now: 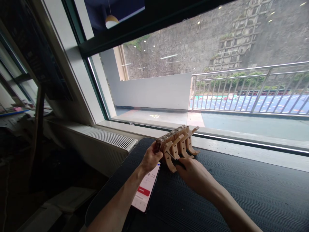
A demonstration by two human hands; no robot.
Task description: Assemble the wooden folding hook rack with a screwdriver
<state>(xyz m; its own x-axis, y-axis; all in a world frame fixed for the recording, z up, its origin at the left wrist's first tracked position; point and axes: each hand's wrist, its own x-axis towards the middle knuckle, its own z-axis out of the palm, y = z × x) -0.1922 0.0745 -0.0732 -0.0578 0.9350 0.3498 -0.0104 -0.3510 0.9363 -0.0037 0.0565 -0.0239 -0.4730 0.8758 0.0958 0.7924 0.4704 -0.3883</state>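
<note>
The rack, a rough bark-like strip with four curved wooden hooks, sits on the dark table by the window sill. At its near end, the left hand has fingers closed around the strip. To its right, the right hand curls tightly around a screwdriver, its shaft reaching the nearest hook. The lit phone lies on the near side of the rack.
</note>
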